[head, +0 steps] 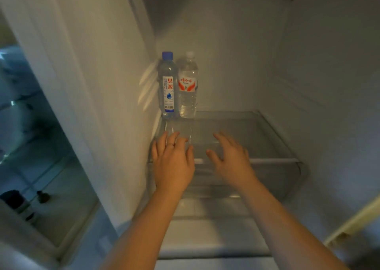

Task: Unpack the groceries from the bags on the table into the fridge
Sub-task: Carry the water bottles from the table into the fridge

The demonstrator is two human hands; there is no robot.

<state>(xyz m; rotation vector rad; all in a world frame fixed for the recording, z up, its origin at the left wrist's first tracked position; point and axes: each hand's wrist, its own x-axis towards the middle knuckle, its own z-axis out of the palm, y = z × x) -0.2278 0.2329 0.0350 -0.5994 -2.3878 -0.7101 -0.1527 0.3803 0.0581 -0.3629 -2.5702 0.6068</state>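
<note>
Head view, sole entry. Item: fridge (226,54), interior, lit, with one glass shelf (257,138) across the middle. Item: blue-cap bottle (167,85), upright at the shelf's 11 o'clock corner, hard by the left wall. Item: white-cap bottle (188,85), upright at its 3 o'clock side, the two apparently touching. Both are clear, labelled and capped. Item: left hand (173,163), palm down over the shelf's front edge at 7 o'clock, fingers straight and loosely spread, holding nothing (a ring shows on one finger). Item: right hand (230,158), just beside it toward 6 o'clock, fingers likewise spread and relaxed, empty. Both hands are apart from the bottles. The bags and table are out of view. The region at 9 o'clock, beyond the left wall, is too dim to catalogue. Assessment: the two bottles look placed, and the step in hand is probably letting go and fetching the next goods. Handling note: tall, narrow bottles tip readily, so draw the hands straight back toward 6 o'clock, wrists low and clear of the caps. Placement note: fill onward from the bottles toward 3 o'clock, tall goods at the rear near 12 and short ones in front, so nothing must be lifted over them.
</note>
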